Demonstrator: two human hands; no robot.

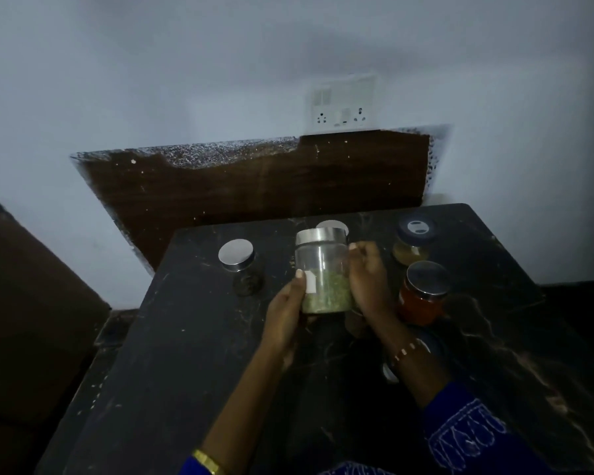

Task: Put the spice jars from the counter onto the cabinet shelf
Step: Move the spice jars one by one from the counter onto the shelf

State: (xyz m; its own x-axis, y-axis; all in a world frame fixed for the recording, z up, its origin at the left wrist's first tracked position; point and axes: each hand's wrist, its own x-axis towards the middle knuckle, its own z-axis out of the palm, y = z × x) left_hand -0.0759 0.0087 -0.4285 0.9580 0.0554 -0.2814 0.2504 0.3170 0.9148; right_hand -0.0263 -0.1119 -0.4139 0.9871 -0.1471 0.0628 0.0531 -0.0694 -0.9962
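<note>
Hands, left and right, grip one green-herb jar bearing an unreadable white label. Four more jars stand near the counter's far edge.

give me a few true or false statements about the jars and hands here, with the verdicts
1. Both hands hold the jar of green spice. True: the left hand and right hand grip its sides.
2. The held jar has no lid. False: a metal lid is on it.
3. The jar of red spice stands on the counter, right of the hands. True.
4. The jar of yellow spice has a metal lid. False: its lid is dark.
5. The dark jar at the left lies on its side. False: it stands upright.
</note>
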